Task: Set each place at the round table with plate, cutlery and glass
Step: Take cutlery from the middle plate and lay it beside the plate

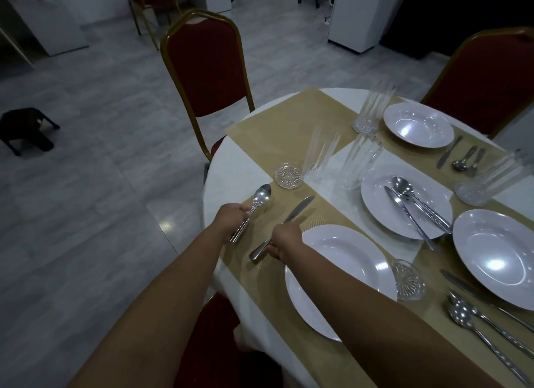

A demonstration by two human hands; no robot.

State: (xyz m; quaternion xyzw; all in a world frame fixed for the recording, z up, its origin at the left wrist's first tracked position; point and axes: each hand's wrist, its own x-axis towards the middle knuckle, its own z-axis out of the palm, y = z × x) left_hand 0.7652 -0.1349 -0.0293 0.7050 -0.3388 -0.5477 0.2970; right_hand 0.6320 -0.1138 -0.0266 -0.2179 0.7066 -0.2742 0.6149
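My left hand [229,218] grips the handle of a steel spoon [261,195] at the left edge of a gold placemat [318,214]. My right hand [284,240] grips a table knife [299,208], blade pointing away, just left of a white plate [346,272] on that mat. A small cut-glass coaster [288,175] sits beyond the cutlery, with a tall clear glass [319,156] beside it. Three more white plates [404,202] [417,125] [497,257] lie to the right, the middle one carrying loose cutlery [416,205].
A round table with a white cloth [231,168] has red, gold-framed chairs [205,67] [488,78] around it. More tall glasses [358,165] [372,110] [488,179], a second coaster [407,279] and laid cutlery [476,318] [462,156] stand on the mats. Grey tiled floor lies to the left.
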